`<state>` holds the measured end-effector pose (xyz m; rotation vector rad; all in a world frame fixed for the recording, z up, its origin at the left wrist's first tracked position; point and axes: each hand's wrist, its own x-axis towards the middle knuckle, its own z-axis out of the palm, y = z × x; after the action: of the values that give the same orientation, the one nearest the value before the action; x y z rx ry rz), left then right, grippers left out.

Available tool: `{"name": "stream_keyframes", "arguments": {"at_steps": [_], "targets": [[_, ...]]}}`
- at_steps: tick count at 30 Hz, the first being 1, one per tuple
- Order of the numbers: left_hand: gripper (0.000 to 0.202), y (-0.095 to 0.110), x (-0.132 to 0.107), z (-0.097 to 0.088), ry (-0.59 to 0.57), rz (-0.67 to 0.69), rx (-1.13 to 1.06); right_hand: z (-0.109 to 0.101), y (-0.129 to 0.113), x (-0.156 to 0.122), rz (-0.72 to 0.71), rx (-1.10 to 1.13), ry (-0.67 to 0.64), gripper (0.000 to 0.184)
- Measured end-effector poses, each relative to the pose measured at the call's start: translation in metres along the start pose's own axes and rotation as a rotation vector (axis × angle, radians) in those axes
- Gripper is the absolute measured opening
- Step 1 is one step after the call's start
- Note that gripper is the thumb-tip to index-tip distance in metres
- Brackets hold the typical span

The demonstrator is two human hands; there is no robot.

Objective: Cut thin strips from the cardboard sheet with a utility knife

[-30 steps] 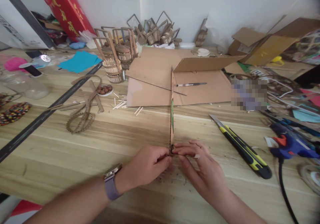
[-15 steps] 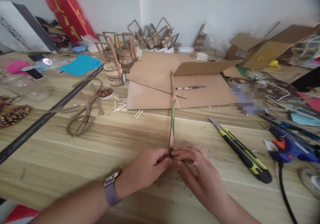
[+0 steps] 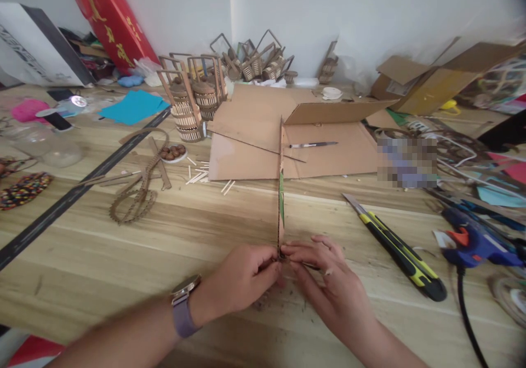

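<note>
Cardboard strip (image 3: 281,192): stands on its long edge on the worktop (image 3: 123,258) at centre of view, running away from the person and seen nearly edge-on. Its far end shows in front of the flattened cardboard box (image 3: 246,154); its near end sits between both hands. L hand (image 3: 242,277): narrow pinch, thumb and forefinger closed on the strip's near end from the left; watch (image 3: 183,302) on the wrist. R hand (image 3: 329,283): matching pinch from the right, fingertips meeting the L hand's at the strip, other fingers low over the worktop. Change vs. 0.5 s ago: the strip's far end leaned slightly right then and now reads approx. upright; grip pts. and hand pos. unchanged. Vs. 1.0 s ago: strip attitude about the same. Adjacent items, none moved: utility knife (image 3: 394,244), yellow/black w/ blade out, lies right of the R hand and apart from it; blue glue gun (image 3: 476,242) further right; pen (image 3: 313,145) on the box; black ruler (image 3: 82,187) lies diagonally at left.
</note>
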<state>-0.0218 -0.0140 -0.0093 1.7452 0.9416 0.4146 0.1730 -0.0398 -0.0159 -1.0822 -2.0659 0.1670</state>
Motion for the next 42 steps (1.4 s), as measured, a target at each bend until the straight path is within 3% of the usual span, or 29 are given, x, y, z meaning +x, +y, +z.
{"name": "stream_keyframes", "arguments": {"at_steps": [7, 23, 42], "targets": [[0.029, 0.0028, 0.0003, -0.0005, 0.01, -0.005, 0.046, -0.0023, -0.0012, 0.0014, 0.043, 0.006, 0.022, 0.014], [0.029, -0.0035, 0.004, -0.0011, 0.056, 0.004, 0.018, 0.0011, -0.0042, 0.0003, -0.036, 0.001, 0.002, 0.015], [0.032, -0.0026, 0.0009, -0.0014, 0.023, 0.008, 0.036, -0.0029, -0.0025, -0.0002, -0.007, -0.045, -0.009, 0.011]]}}
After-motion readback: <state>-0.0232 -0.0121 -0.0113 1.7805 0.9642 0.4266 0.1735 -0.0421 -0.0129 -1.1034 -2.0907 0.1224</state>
